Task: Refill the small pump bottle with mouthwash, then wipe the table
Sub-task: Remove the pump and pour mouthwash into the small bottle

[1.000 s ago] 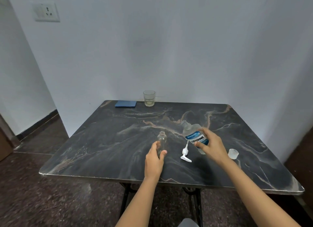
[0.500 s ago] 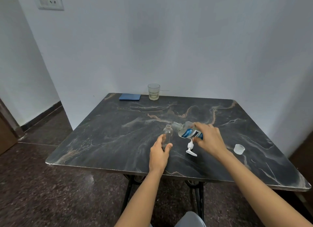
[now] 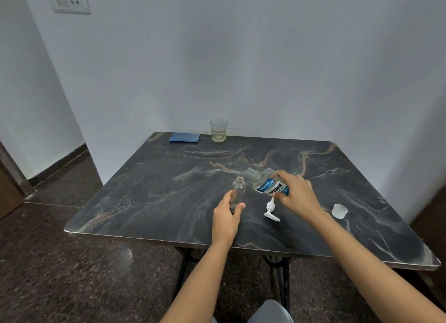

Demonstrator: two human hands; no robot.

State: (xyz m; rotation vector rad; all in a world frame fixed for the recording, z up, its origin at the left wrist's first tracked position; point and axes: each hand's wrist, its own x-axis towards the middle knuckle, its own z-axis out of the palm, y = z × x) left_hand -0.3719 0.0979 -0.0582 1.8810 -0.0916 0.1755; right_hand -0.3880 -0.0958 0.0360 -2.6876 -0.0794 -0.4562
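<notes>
Your right hand (image 3: 296, 197) grips the mouthwash bottle (image 3: 270, 186), tipped over with its long axis running leftward. Its open neck sits just right of the small pump bottle (image 3: 239, 190), near the mouth but not over it. That bottle stands upright on the table (image 3: 169, 202), and your left hand (image 3: 226, 216) wraps its lower part.

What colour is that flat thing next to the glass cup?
The folded cloth is blue. It shows best in the head view, at the table's far edge.
</notes>
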